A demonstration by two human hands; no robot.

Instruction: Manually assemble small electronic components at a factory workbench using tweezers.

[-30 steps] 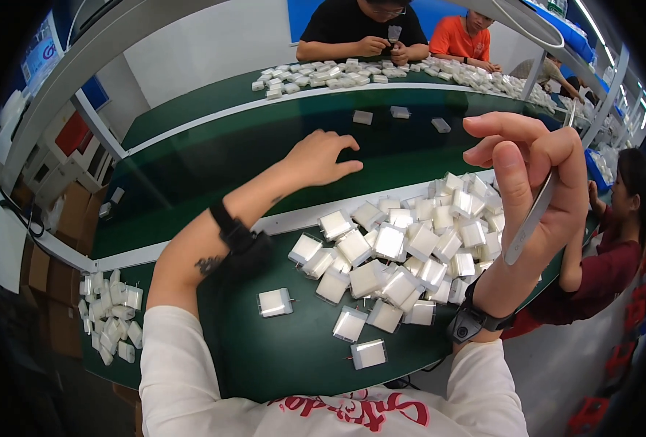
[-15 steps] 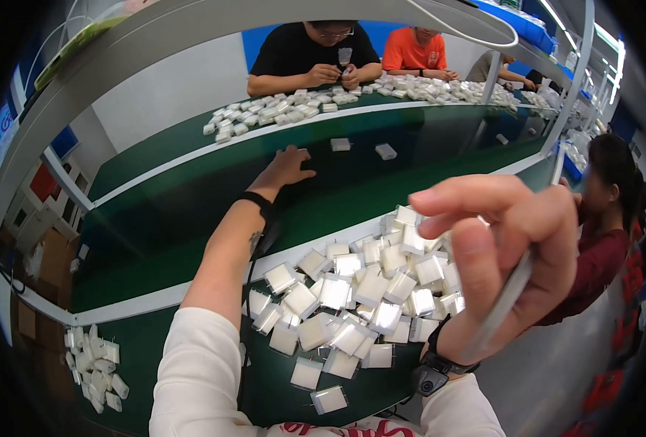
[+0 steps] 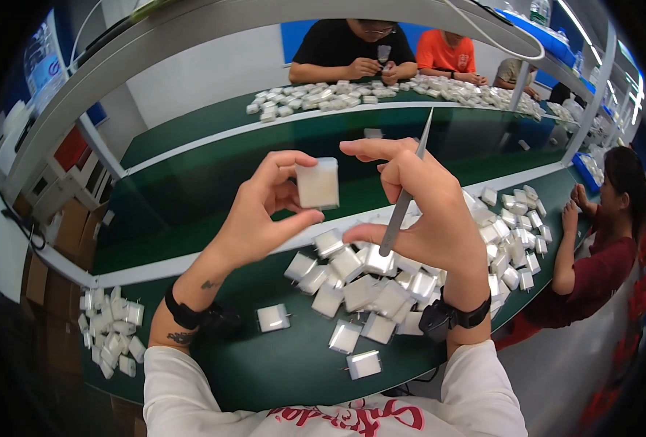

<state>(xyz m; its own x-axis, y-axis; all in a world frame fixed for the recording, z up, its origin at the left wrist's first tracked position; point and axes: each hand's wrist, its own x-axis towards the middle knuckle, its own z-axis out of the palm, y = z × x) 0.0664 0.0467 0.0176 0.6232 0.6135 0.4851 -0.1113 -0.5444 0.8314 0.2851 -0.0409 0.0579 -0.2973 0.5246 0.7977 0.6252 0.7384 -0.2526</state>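
Observation:
A white block-shaped plug adapter [image 3: 318, 183] is pinched between the thumb and fingers of my left hand [image 3: 246, 222], raised above the near table's rear rail. Facing it, my right hand [image 3: 439, 211] has thumb and forefinger spread apart. Metal tweezers [image 3: 398, 211] lie across that hand, gripped by its other fingers, with their pointed tip upward. A gap separates my right fingertips from the adapter. Below both hands spreads a pile of similar white adapters [image 3: 366, 293], some showing metal pins. One adapter [image 3: 272, 317] lies apart, left of the pile.
Beyond the white rail [image 3: 170, 271] runs a dark green belt [image 3: 192, 211], with another adapter [image 3: 373, 133] on it. A small heap of white pieces [image 3: 110, 328] sits at left. Co-workers sit across the belt; another person [image 3: 592, 247] works at right. A grey frame arches overhead.
My left hand has come back from over the belt and now holds an adapter. My right hand, with the tweezers, has moved left toward it. The whole view has shifted a little.

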